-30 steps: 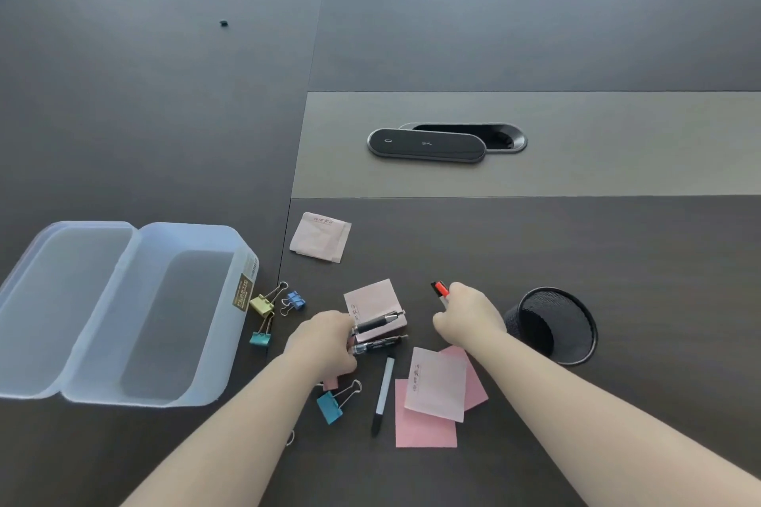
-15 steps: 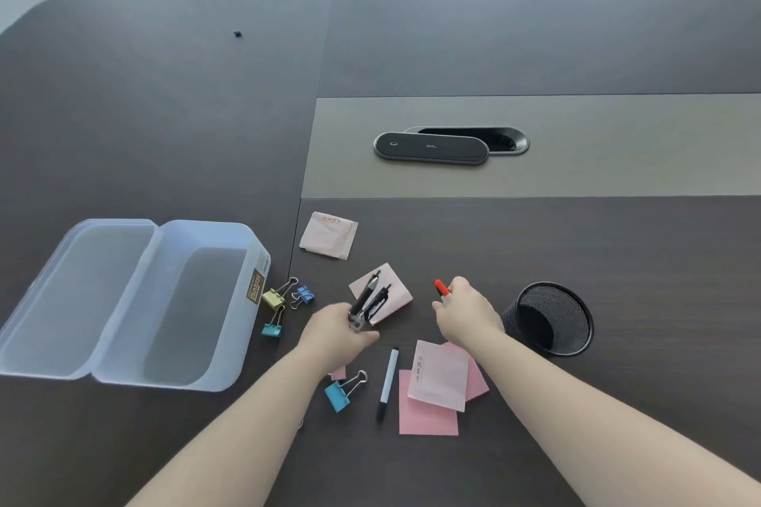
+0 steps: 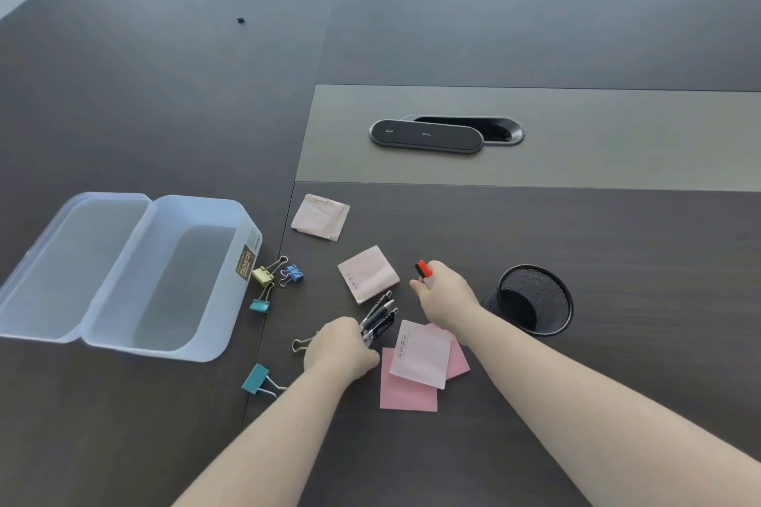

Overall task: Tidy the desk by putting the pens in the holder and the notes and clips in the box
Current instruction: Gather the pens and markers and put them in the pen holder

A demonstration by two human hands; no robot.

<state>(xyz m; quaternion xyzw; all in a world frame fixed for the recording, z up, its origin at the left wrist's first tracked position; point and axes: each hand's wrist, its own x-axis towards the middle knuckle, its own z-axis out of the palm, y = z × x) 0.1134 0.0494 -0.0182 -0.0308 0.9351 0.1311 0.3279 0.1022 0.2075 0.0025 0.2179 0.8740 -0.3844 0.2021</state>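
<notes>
The left hand [image 3: 341,346] clamps a loose bundle of black pens [image 3: 376,319]; the right hand [image 3: 447,296] pinches a red-capped marker [image 3: 423,270]. The mesh pen holder [image 3: 535,300] lies tilted, so pens dropped in carelessly may roll it or spill back onto the counter [image 3: 617,259].

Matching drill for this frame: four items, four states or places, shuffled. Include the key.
Items:
1. black pens
2. red-capped marker
3. mesh pen holder
4. yellow binder clip

States or places:
A. held in the right hand
B. on the desk beside the open plastic box
C. bunched in the left hand
D. standing right of the right hand, nothing visible inside

Pairs: 1-C, 2-A, 3-D, 4-B
</notes>
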